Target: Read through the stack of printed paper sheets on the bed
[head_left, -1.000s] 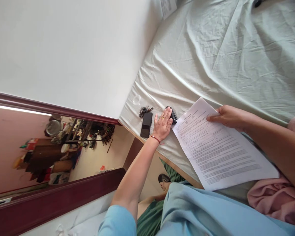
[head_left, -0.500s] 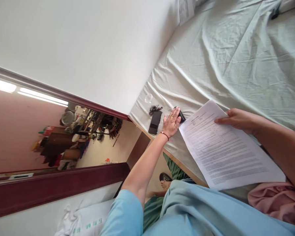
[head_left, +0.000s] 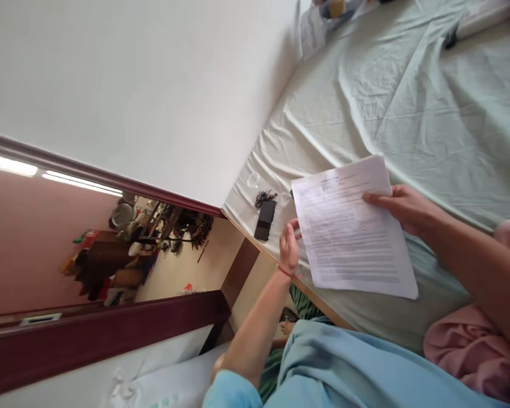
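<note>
Printed paper sheets (head_left: 348, 238) lie tilted above the bed, text side up. My right hand (head_left: 403, 209) grips their right edge, thumb on top and fingers underneath. At the left edge of the sheets is my left hand (head_left: 289, 246), fingers extended toward the paper, their tips partly hidden by it. A black phone (head_left: 265, 220) rests on the sheet just left of that hand, beside a bunched dark cable (head_left: 263, 198). Only a sliver of a black object (head_left: 292, 194) shows at the paper's upper left corner.
A pale green bedsheet (head_left: 408, 102) covers the bed, whose wooden edge (head_left: 238, 224) runs along the near side. A small clear round item (head_left: 253, 179) lies by the white wall (head_left: 131, 85). Pink cloth (head_left: 467, 351) is bunched at right. A white sack (head_left: 174, 379) stands below.
My left hand has left the black object and moved down to the paper's left edge. The sheets have swung more upright and moved left, now covering most of that object.
</note>
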`<move>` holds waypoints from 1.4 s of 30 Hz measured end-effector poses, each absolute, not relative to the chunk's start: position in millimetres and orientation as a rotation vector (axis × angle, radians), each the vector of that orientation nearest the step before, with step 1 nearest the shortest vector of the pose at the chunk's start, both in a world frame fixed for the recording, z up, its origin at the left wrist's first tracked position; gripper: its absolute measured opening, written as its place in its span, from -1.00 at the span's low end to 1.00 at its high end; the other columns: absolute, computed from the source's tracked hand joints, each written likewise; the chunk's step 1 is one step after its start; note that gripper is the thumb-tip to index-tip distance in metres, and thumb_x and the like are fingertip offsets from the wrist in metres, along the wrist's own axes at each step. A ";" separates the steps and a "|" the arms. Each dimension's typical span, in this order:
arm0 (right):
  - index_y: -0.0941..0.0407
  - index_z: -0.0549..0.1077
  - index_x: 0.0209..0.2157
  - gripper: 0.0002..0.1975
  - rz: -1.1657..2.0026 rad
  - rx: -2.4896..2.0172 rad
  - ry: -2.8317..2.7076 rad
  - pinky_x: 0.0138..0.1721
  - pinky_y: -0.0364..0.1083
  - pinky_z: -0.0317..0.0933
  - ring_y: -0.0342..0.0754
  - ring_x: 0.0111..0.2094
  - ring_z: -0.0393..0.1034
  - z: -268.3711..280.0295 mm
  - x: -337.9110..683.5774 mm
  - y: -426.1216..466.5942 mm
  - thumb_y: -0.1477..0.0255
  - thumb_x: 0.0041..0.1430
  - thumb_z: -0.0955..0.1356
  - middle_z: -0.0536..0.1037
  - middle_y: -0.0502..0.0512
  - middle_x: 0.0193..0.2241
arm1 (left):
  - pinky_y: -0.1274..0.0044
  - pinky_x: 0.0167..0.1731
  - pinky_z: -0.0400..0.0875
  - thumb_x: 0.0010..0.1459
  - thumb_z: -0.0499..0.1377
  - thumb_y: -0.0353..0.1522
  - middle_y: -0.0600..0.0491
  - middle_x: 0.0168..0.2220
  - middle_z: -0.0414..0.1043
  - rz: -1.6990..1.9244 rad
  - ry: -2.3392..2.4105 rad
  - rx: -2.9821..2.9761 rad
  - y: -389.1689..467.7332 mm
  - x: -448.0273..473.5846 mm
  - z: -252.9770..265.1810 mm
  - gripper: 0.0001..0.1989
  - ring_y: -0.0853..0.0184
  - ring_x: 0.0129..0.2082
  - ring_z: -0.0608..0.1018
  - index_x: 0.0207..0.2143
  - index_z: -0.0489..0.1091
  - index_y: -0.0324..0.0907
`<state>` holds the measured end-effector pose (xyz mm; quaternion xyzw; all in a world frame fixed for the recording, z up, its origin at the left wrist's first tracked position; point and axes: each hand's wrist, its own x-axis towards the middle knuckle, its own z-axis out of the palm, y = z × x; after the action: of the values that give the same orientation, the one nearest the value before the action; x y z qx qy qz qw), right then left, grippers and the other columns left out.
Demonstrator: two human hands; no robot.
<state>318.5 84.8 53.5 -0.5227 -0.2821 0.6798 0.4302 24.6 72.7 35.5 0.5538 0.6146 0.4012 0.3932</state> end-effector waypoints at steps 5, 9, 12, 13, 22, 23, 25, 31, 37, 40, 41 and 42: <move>0.20 0.61 -0.42 -0.82 1.788 -1.281 -0.573 -0.45 -0.06 0.47 0.01 -0.49 0.54 54.5 309.2 81.7 0.43 0.25 0.46 0.65 0.19 -0.45 | 0.20 0.34 0.34 0.13 0.24 0.23 -0.16 0.21 0.54 0.996 1.220 0.762 -4.5 36.9 30.2 -0.26 -0.02 0.37 0.42 0.09 0.54 -0.15; 0.19 0.63 -0.37 -0.87 1.827 -1.199 -0.576 -0.37 -0.05 0.51 0.01 -0.43 0.56 52.9 302.1 76.9 0.41 0.22 0.50 0.69 0.19 -0.38 | 0.13 0.37 0.31 0.07 0.40 0.06 -0.16 0.16 0.59 0.985 1.217 0.677 -11.5 30.4 32.5 -0.31 -0.06 0.34 0.45 0.13 0.53 -0.16; 0.16 0.65 -0.32 -0.85 1.821 -1.133 -0.587 -0.32 -0.04 0.52 0.02 -0.38 0.59 49.0 300.6 75.7 0.36 0.20 0.52 0.71 0.20 -0.30 | 0.14 0.37 0.32 0.01 0.47 -0.02 -0.15 0.10 0.63 0.989 1.277 0.741 -12.6 21.6 32.0 -0.33 -0.06 0.30 0.50 0.09 0.57 -0.17; 0.16 0.65 -0.32 -0.85 1.809 -1.134 -0.587 -0.32 -0.04 0.52 0.03 -0.37 0.59 48.1 300.4 75.7 0.34 0.19 0.53 0.72 0.20 -0.30 | 0.15 0.36 0.33 0.01 0.48 -0.02 -0.15 0.09 0.63 0.982 1.299 0.775 -14.6 20.1 31.3 -0.36 -0.05 0.29 0.51 0.07 0.58 -0.17; 0.14 0.63 -0.29 -0.81 1.749 -1.217 -0.578 -0.26 -0.02 0.52 0.06 -0.33 0.60 39.3 299.3 77.7 0.29 0.19 0.53 0.70 0.19 -0.30 | 0.17 0.27 0.44 0.14 0.37 0.06 -0.17 -0.03 0.68 0.929 1.329 0.902 -20.8 25.3 22.2 -0.45 -0.06 0.13 0.62 -0.10 0.66 -0.22; 0.13 0.63 -0.26 -0.79 1.745 -1.211 -0.614 -0.24 -0.02 0.52 0.06 -0.32 0.60 38.3 299.7 78.0 0.27 0.20 0.52 0.70 0.17 -0.30 | 0.17 0.27 0.44 0.13 0.38 0.05 -0.17 -0.04 0.68 0.931 1.334 0.891 -18.6 25.3 21.6 -0.45 -0.05 0.14 0.62 -0.10 0.66 -0.23; 0.10 0.62 -0.19 -0.78 1.689 -1.226 -0.699 -0.21 -0.06 0.48 0.01 -0.30 0.58 37.4 300.9 78.8 0.25 0.24 0.50 0.69 0.12 -0.27 | 0.17 0.28 0.43 0.12 0.40 0.03 -0.16 -0.03 0.68 0.938 1.333 0.849 -14.8 24.3 21.5 -0.46 -0.05 0.17 0.60 -0.10 0.65 -0.24; 0.15 0.60 -0.30 -0.90 1.450 -1.410 -0.855 -0.38 -0.20 0.22 -0.19 -0.43 0.35 36.1 305.7 81.7 0.40 0.24 0.45 0.59 0.01 -0.40 | 0.17 0.29 0.39 0.09 0.42 0.03 -0.18 -0.06 0.68 0.925 1.319 0.812 -14.8 18.6 20.6 -0.44 -0.07 0.17 0.60 -0.10 0.64 -0.26; 0.14 0.61 -0.26 -0.84 1.427 -1.281 -0.709 -0.28 -0.14 0.29 -0.15 -0.36 0.40 31.8 304.9 84.5 0.36 0.13 0.51 0.60 0.03 -0.34 | 0.31 0.17 0.45 0.26 0.25 0.09 -0.12 -0.02 0.66 1.017 1.451 1.055 -20.8 11.8 13.4 -0.45 0.10 0.06 0.63 -0.04 0.59 -0.19; 0.12 0.61 -0.28 -0.81 1.419 -1.281 -0.718 -0.28 -0.12 0.27 -0.14 -0.37 0.39 28.5 304.4 85.7 0.32 0.09 0.52 0.59 0.02 -0.36 | 0.36 0.04 0.47 0.31 0.17 0.11 -0.10 -0.11 0.66 0.984 1.550 1.240 -20.7 6.5 14.1 -0.44 0.15 -0.06 0.63 -0.09 0.58 -0.20; 0.12 0.60 -0.30 -0.79 1.407 -1.296 -0.753 -0.29 -0.11 0.25 -0.14 -0.38 0.37 27.3 304.5 85.9 0.29 0.08 0.52 0.57 0.02 -0.39 | 0.38 -0.02 0.47 0.32 0.15 0.12 -0.09 -0.16 0.65 0.971 1.577 1.270 -20.5 4.6 14.5 -0.43 0.16 -0.11 0.62 -0.12 0.57 -0.20; 0.12 0.59 -0.32 -0.77 1.385 -1.323 -0.801 -0.30 -0.11 0.22 -0.14 -0.39 0.34 26.1 304.7 86.1 0.25 0.08 0.52 0.55 0.01 -0.42 | 0.39 -0.07 0.46 0.33 0.13 0.13 -0.07 -0.22 0.63 0.958 1.599 1.289 -20.3 2.9 14.7 -0.42 0.18 -0.17 0.60 -0.17 0.56 -0.21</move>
<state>304.7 86.1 26.1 -0.5489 -0.3322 0.5747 0.5080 2.9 -20.3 14.7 0.5150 0.6391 0.3830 0.4238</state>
